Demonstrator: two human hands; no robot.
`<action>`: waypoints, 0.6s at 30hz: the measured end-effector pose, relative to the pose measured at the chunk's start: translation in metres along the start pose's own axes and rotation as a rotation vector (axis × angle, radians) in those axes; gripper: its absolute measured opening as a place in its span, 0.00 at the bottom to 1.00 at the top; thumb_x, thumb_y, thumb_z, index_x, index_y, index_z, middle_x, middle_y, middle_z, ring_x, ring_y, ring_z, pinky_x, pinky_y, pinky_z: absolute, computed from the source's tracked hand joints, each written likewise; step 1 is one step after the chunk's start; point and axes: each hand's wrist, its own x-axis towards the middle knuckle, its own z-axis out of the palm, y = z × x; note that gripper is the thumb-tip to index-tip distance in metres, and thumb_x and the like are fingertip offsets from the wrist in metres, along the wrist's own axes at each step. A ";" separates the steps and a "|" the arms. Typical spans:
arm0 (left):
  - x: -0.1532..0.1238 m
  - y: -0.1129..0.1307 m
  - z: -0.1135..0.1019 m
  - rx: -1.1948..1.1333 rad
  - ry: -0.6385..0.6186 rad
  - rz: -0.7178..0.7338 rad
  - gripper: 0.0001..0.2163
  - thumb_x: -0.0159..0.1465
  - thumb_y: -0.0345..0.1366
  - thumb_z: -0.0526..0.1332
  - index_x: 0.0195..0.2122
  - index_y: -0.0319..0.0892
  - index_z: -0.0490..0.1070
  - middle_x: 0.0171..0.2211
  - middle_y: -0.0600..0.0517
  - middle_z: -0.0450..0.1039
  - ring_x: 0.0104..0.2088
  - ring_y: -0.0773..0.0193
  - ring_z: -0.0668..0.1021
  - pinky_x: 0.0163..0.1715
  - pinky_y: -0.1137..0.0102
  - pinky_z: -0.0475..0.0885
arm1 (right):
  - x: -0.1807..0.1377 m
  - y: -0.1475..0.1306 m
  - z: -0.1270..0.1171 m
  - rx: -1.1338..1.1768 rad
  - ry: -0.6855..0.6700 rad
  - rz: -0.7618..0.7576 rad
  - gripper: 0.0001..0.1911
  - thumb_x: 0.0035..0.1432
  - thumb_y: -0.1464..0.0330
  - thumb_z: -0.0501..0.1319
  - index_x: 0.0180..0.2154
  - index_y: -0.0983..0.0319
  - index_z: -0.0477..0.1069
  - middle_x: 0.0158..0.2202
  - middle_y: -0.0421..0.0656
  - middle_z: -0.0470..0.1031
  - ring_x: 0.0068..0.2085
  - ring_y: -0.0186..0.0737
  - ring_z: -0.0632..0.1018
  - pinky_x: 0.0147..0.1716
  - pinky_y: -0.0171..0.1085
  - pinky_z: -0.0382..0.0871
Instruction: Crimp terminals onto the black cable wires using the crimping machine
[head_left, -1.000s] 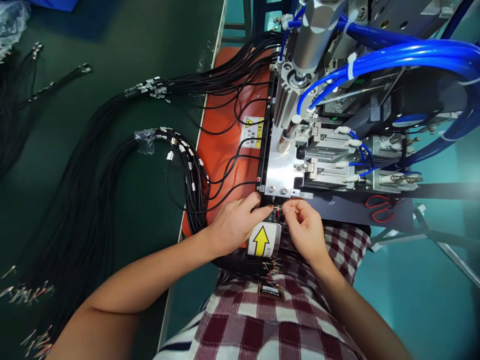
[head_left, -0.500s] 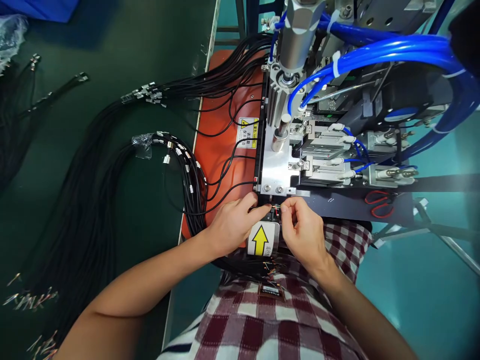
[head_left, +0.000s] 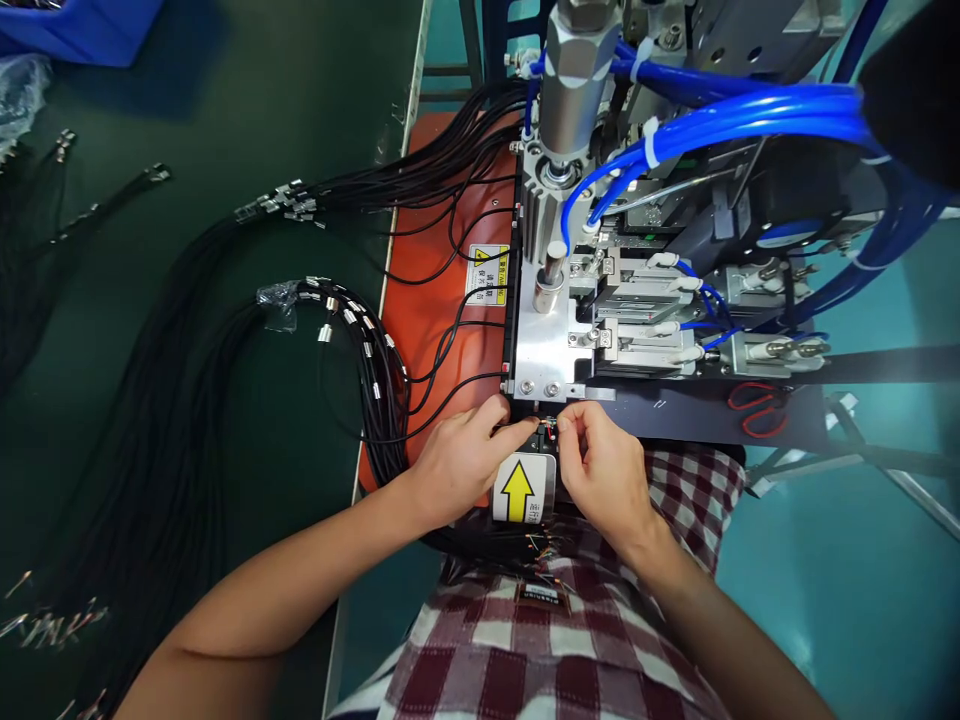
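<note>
My left hand (head_left: 461,458) is closed at the front edge of the machine, its index finger stretched toward the small wires (head_left: 550,428) at a cable end. From the other side my right hand (head_left: 606,462) pinches the same tiny red and light-coloured wires between thumb and index finger. Both sets of fingertips almost meet over a small black fixture (head_left: 541,440), just under the machine's metal plate (head_left: 551,345). How the wires sit in the fixture is too small to make out. Below lies a label with a yellow arrow (head_left: 517,492).
Bundles of black cables (head_left: 382,420) with metal connectors run over the orange surface (head_left: 442,230) to the left. Blue air hoses (head_left: 750,110) arch above the machine. Red-handled scissors (head_left: 757,410) lie at right. More cable ends (head_left: 525,545) rest on my lap.
The view has shifted slightly, so the machine appears a little lower and further left. Both hands stay at the fixture with nearly the same grip.
</note>
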 end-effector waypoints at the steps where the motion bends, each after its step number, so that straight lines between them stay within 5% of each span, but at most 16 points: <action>1: 0.000 0.000 0.000 0.007 0.002 0.003 0.16 0.69 0.36 0.47 0.49 0.40 0.72 0.34 0.47 0.67 0.29 0.64 0.74 0.27 0.71 0.73 | 0.000 0.002 0.000 0.050 -0.012 0.029 0.07 0.63 0.68 0.52 0.34 0.61 0.67 0.26 0.40 0.73 0.22 0.35 0.69 0.26 0.35 0.57; 12: 0.001 0.002 -0.002 0.066 -0.016 0.008 0.16 0.69 0.37 0.47 0.49 0.41 0.72 0.31 0.48 0.66 0.27 0.62 0.74 0.24 0.70 0.71 | -0.019 0.009 0.015 0.692 -0.128 0.294 0.12 0.59 0.60 0.58 0.33 0.62 0.70 0.20 0.34 0.60 0.20 0.31 0.60 0.18 0.31 0.54; 18: 0.002 0.001 -0.001 0.075 -0.018 0.011 0.17 0.69 0.37 0.47 0.49 0.42 0.72 0.31 0.48 0.66 0.27 0.63 0.73 0.24 0.71 0.71 | -0.017 -0.003 0.004 0.279 0.077 0.056 0.07 0.59 0.67 0.58 0.31 0.62 0.72 0.20 0.37 0.66 0.22 0.32 0.65 0.25 0.33 0.58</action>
